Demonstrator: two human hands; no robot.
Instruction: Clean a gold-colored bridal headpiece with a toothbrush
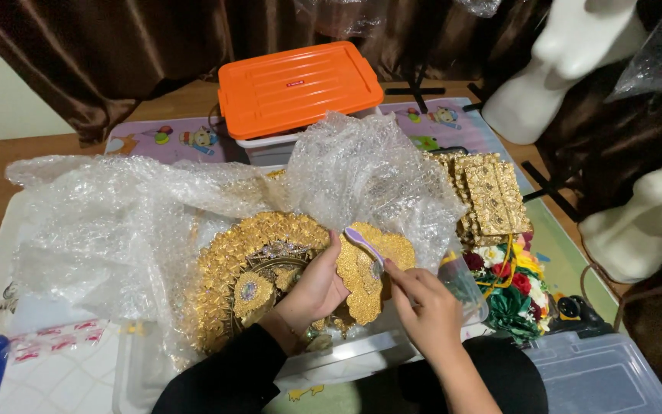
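Leftmost, bubble wrap [116, 230]: spread loose across the table, draped over the clear bin's [346, 356] back.
Gold headdress [231, 284]: round, ornate, lying in the bin under the wrap's edge.
Left hand [312, 291]: closed on a gold leaf-shaped piece [365, 280], thumb on its face.
Brush [365, 244]: lilac, tip touching the piece.
Right hand [423, 307]: fingers pinched tight on the brush's handle.
Orange-lidded box [300, 86]: behind the wrap.
Gold plates [492, 195]: stacked right, above fabric flowers [511, 280].

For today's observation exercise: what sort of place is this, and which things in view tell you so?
Probably a home costume or craft storeroom: gold ornaments lie in bubble wrap, white mannequin busts stand by a dark curtain, and an orange-lidded storage box sits behind.
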